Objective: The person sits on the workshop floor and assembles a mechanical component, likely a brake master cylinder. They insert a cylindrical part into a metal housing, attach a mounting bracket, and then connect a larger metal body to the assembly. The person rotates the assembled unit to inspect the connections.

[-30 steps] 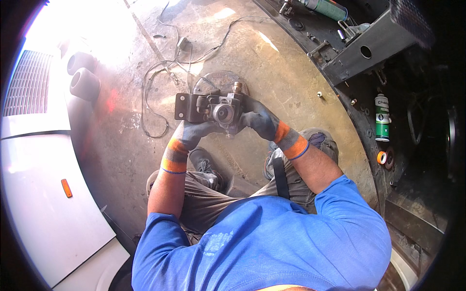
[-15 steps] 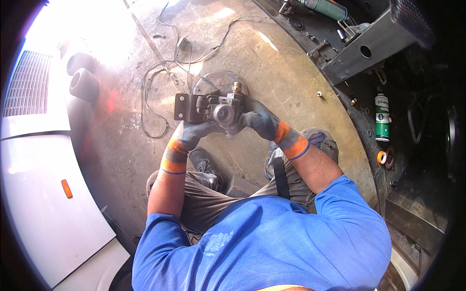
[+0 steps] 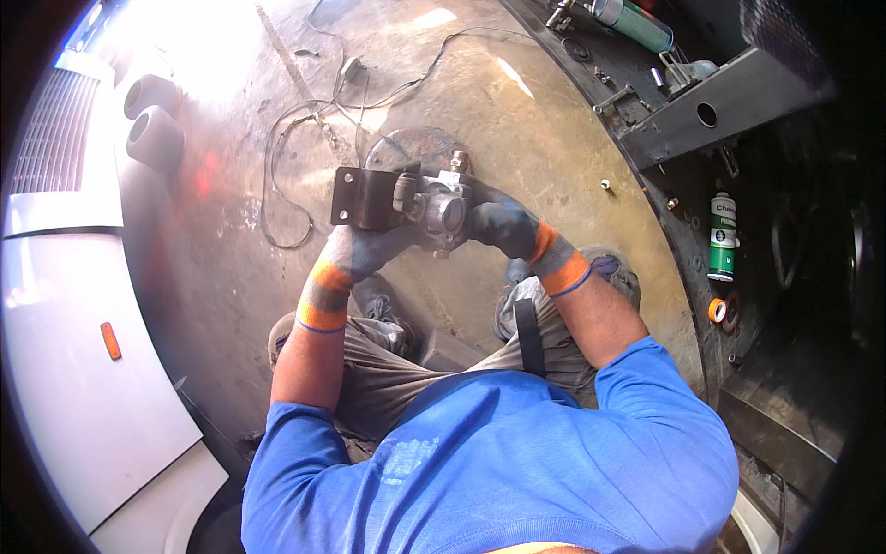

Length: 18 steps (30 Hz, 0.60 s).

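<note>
A grey metal valve-like part (image 3: pixel 441 212) with a round end is held up in front of me over the floor. A dark flat bracket (image 3: pixel 372 198) with holes sticks out from its left side, and a brass fitting (image 3: pixel 459 162) stands at its far end. My left hand (image 3: pixel 371 251), in a grey and orange work glove, is closed round the near left underside, beneath the bracket. From the right, my right hand (image 3: pixel 504 227), gloved alike, grips the part's body. Most fingertips of both hands are hidden behind the metal.
Beyond the part, a dark round plate (image 3: pixel 420 146) and a thin cable (image 3: pixel 305 115) lie on the concrete floor (image 3: pixel 572 120). At right, a dark metal frame (image 3: pixel 720 115) carries a green-and-white spray can (image 3: pixel 723 238) and an orange tape roll (image 3: pixel 717 310). A white vehicle panel (image 3: pixel 92 342) stands at left.
Between my hands the valve-like part has tilted slightly, its round end now facing more to the right. Both hands still hold it. The whole view has shifted a little.
</note>
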Available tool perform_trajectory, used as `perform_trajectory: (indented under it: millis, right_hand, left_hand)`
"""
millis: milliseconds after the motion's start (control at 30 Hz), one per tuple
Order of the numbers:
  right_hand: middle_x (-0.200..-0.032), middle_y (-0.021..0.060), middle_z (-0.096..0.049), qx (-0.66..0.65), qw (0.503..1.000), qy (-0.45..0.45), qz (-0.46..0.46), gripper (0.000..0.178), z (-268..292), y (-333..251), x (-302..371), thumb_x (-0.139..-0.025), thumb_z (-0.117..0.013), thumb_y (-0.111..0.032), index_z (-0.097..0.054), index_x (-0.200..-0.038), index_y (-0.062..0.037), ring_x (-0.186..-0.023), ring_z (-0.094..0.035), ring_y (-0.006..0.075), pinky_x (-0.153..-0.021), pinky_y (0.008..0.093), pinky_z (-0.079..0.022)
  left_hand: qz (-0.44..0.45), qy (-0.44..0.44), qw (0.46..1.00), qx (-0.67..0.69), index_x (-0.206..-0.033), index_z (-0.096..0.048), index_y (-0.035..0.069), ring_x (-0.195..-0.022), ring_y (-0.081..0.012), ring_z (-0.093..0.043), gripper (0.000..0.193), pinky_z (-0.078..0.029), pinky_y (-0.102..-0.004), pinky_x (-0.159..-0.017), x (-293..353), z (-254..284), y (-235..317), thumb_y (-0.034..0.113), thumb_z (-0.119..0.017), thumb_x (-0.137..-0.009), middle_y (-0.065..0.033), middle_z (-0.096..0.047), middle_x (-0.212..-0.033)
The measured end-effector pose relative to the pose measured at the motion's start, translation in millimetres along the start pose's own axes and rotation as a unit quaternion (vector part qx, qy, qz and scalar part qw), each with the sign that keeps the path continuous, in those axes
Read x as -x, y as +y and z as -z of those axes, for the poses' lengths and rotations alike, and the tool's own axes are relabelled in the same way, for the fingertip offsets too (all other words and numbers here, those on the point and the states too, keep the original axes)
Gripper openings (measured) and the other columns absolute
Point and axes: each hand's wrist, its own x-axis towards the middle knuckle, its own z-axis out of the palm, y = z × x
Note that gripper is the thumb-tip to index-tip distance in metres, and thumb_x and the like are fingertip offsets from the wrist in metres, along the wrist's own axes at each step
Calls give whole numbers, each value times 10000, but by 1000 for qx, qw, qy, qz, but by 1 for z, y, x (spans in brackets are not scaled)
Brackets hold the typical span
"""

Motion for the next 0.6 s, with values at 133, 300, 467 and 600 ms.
perform_trajectory:
  millis: [133, 300, 467, 600]
  right_hand:
    - [-1308, 114, -553, -11, 1000, -11, 15, 729, 0, 3, -3, -784, -564, -76, -316, -1466, -7, -1145, -584, 188, -949, 338, -511]
    - [-1301, 106, -556, -3, 1000, -15, 7, 730, -1, 1, -2, -783, -578, -85, -325, -1463, -6, -1154, -578, 190, -955, 341, -508]
    - [-1272, 99, -571, 20, 1000, -21, 9, 696, -2, 0, -3, -807, -607, -140, -355, -1442, -10, -1109, -594, 183, -923, 326, -518]
    - [-1216, 83, -600, 59, 998, -1, 17, 651, -8, -4, -1, -840, -649, -233, -403, -1403, -19, -1030, -616, 158, -870, 304, -530]
  left_hand:
    - [-59, 3, 995, -82, -1290, -538, 32, -882, -137, -605, 551, -512, -309, -745, -1, 3, -14, 122, -740, -785, -66, -653, -1059]
    - [-22, -15, 999, -32, -1356, -493, 49, -929, -138, -591, 635, -505, -302, -785, 1, 3, -1, 104, -739, -773, -54, -642, -1094]
    - [40, -31, 997, 61, -1390, -467, 61, -1000, -131, -570, 696, -500, -298, -818, -3, 8, -13, 95, -760, -760, -46, -618, -1154]
    - [44, -47, 989, 134, -1398, -450, 34, -1086, -157, -576, 704, -486, -312, -906, -4, 6, -5, 102, -760, -770, -69, -610, -1223]
